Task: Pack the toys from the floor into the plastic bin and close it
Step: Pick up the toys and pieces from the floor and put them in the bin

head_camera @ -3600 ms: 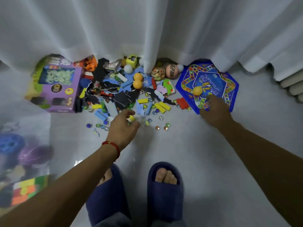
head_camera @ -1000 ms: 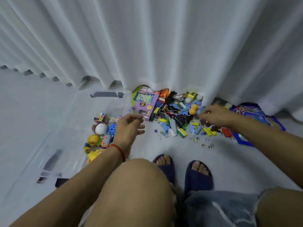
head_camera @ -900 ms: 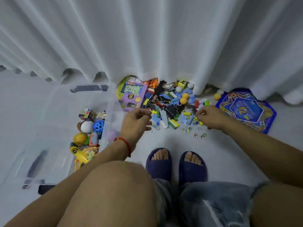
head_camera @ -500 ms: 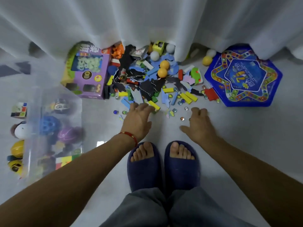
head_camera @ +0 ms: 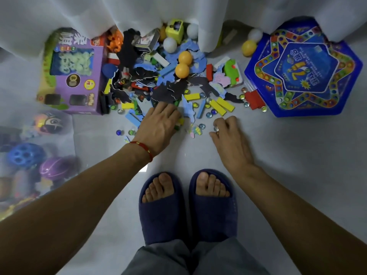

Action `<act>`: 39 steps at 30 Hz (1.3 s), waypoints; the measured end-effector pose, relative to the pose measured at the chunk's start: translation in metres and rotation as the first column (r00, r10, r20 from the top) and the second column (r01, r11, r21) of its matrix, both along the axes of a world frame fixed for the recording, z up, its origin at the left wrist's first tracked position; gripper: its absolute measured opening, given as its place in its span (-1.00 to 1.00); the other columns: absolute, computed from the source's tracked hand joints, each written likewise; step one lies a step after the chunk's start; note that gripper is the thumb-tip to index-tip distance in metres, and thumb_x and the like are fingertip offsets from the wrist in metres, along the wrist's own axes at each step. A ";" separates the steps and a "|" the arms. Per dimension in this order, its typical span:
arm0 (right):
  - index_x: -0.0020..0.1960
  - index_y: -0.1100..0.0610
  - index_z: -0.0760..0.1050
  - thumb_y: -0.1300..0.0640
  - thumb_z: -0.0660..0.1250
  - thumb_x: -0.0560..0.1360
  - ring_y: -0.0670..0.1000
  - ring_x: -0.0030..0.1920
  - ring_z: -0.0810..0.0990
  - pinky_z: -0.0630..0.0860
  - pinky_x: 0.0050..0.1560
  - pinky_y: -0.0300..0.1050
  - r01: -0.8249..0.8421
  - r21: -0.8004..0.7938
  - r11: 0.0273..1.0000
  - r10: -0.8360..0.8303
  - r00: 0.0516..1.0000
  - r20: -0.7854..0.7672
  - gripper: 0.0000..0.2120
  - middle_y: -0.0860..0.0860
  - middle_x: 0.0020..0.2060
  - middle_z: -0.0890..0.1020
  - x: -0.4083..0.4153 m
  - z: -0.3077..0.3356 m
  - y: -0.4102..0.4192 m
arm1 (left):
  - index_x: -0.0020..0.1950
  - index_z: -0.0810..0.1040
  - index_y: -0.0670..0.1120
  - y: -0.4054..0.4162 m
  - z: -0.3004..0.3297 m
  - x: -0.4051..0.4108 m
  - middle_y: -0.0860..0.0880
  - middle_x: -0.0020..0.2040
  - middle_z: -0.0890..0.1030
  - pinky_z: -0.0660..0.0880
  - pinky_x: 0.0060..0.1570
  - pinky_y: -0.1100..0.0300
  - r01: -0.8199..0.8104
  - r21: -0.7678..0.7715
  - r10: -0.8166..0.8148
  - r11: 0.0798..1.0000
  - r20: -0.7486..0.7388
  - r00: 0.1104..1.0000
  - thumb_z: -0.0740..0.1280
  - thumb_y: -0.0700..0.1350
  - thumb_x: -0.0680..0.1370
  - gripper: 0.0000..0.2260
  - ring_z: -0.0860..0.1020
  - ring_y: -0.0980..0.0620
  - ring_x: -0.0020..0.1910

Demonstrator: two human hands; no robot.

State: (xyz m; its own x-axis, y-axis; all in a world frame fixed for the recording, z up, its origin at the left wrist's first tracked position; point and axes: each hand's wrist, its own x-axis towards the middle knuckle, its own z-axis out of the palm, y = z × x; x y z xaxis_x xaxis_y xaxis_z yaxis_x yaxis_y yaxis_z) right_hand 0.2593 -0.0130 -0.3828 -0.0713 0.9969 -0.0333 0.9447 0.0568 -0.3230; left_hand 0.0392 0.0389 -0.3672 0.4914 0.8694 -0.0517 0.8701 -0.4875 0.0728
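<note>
Since half a second ago: left hand point(head_camera: 158, 126) flat on pile point(head_camera: 168, 80); right hand point(head_camera: 228, 135) curled, pinching marble point(head_camera: 215, 128). Bin point(head_camera: 29, 155) at 9 o'clock. Gathering underway.

You have two hands down by the toy pile point(head_camera: 158, 76): the left point(head_camera: 158, 126) and the right point(head_camera: 230, 139). In the pile you can count two orange balls point(head_camera: 183, 64) touching each other, and two white balls point(head_camera: 169, 44) behind them. Right of the pile lie one yellow ball point(head_camera: 249, 48), one more white ball point(head_camera: 255, 34) and one blue hexagonal game board point(head_camera: 303, 70). Left of the pile stands one purple box point(head_camera: 76, 76). The marbles and blocks are too many and too overlapped for you to count.
</note>
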 end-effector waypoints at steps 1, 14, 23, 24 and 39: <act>0.10 0.18 0.50 0.14 0.41 0.55 -0.04 -0.31 0.27 0.25 -0.34 -0.20 -0.009 0.017 1.000 0.009 1.000 0.014 -0.82 0.15 -0.05 0.47 0.001 -0.001 -0.001 | 0.18 0.53 -0.13 0.000 0.001 0.001 -0.12 0.13 0.54 0.37 -0.09 0.03 0.008 0.014 -0.007 1.000 -0.008 1.000 0.39 -0.14 0.51 -0.74 0.44 -0.15 0.08; 0.05 0.11 0.56 0.24 0.38 0.55 -0.01 -0.24 0.51 0.43 -0.37 -0.23 0.170 -0.374 0.912 -0.376 0.713 -0.592 -0.90 0.04 -0.10 0.55 0.012 0.007 -0.007 | 0.14 0.54 -0.18 -0.009 -0.006 0.006 -0.17 0.05 0.52 0.40 -0.13 0.01 -0.037 0.031 0.038 0.999 -0.038 0.999 0.39 -0.17 0.52 -0.79 0.44 -0.16 -0.02; 0.05 0.19 0.52 0.16 0.12 0.60 -0.13 -0.49 0.30 0.18 -0.70 -0.32 -0.488 -0.670 0.560 -0.821 -0.433 -0.372 -0.78 0.06 -0.17 0.51 0.007 0.057 -0.004 | 0.15 0.48 -0.21 -0.043 0.053 0.033 -0.14 -0.10 0.58 0.56 -0.12 -0.02 -0.192 -0.881 0.897 0.432 0.441 -0.003 0.23 -0.16 0.64 -0.84 0.60 -0.15 -0.14; 0.04 0.19 0.53 0.13 0.10 0.59 -0.11 -0.50 0.29 0.15 -0.70 -0.30 -0.505 -0.655 0.563 -0.824 -0.405 -0.395 -0.75 0.06 -0.17 0.51 0.004 0.062 -0.003 | 0.14 0.48 -0.23 -0.048 0.062 0.037 -0.17 -0.12 0.56 0.56 -0.15 -0.04 -0.057 -0.949 0.922 0.310 0.315 -0.225 0.18 -0.17 0.65 -0.82 0.59 -0.16 -0.18; 0.03 0.26 0.51 0.26 0.20 0.56 0.01 -0.38 0.53 0.45 -0.49 -0.26 -0.597 -0.777 0.200 -0.583 0.565 -0.584 -0.86 0.18 -0.22 0.59 -0.168 0.273 0.005 | 0.20 0.46 -0.17 -0.158 0.229 -0.116 -0.13 -0.19 0.61 0.50 -0.36 0.14 -0.190 -0.902 0.683 0.389 0.420 -0.597 0.18 -0.12 0.68 -0.82 0.56 -0.05 -0.37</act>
State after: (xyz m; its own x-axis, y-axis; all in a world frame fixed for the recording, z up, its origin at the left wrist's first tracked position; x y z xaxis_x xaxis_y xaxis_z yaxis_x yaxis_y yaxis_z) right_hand 0.0915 -0.0083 -0.1094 -0.6546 0.2149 -0.7248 0.3156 -0.7935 -0.5203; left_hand -0.0771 -0.1193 -0.1381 -0.4183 0.7057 -0.5719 -0.4838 0.3598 0.7978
